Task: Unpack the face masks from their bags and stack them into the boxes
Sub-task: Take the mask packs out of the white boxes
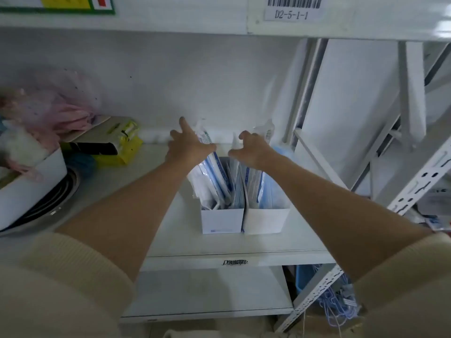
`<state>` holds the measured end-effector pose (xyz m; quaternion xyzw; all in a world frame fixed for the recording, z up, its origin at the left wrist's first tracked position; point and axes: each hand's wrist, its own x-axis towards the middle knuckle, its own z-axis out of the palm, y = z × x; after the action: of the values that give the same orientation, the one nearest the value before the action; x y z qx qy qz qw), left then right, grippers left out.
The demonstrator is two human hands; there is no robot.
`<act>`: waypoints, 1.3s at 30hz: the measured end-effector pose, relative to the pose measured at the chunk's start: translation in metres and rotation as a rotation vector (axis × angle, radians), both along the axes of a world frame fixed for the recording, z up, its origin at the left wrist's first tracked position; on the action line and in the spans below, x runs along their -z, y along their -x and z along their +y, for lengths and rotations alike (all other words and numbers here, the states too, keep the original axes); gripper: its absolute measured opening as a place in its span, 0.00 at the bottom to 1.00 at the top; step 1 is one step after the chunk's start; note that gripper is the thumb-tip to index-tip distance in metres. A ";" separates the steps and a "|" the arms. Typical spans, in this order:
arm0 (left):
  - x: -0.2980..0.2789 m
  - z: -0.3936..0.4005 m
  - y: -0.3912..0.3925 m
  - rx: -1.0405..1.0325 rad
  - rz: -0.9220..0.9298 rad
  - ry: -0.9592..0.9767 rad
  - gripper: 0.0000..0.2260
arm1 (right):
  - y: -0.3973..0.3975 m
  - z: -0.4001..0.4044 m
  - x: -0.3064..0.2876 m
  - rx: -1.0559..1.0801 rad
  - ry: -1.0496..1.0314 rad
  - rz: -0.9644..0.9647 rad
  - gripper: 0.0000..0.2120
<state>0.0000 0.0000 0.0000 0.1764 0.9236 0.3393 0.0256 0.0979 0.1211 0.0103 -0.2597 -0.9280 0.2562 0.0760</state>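
Two white boxes stand side by side on the white shelf: the left box and the right box. Clear bags of blue face masks stand upright in both: one bunch in the left box, another in the right. My left hand reaches over the left box with its fingers spread, touching the top of a bag. Over the right box, my right hand hovers with loosely curled fingers, next to a bag top with a barcode. Neither hand grips anything.
A white bin with pink and white bagged items sits at the left, with a yellow and black package behind it. Perforated metal uprights rise at the right. Loose blue masks with ear loops lie below, beside a lower shelf.
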 end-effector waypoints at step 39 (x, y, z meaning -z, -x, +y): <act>0.025 -0.007 0.071 0.120 -0.489 -0.403 0.14 | 0.036 -0.021 0.058 0.272 0.504 -0.182 0.14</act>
<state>-0.0710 -0.0073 -0.0246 0.1453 0.7921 0.5458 0.2315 0.0620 0.0997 -0.0481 -0.4140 -0.7950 0.4415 -0.0407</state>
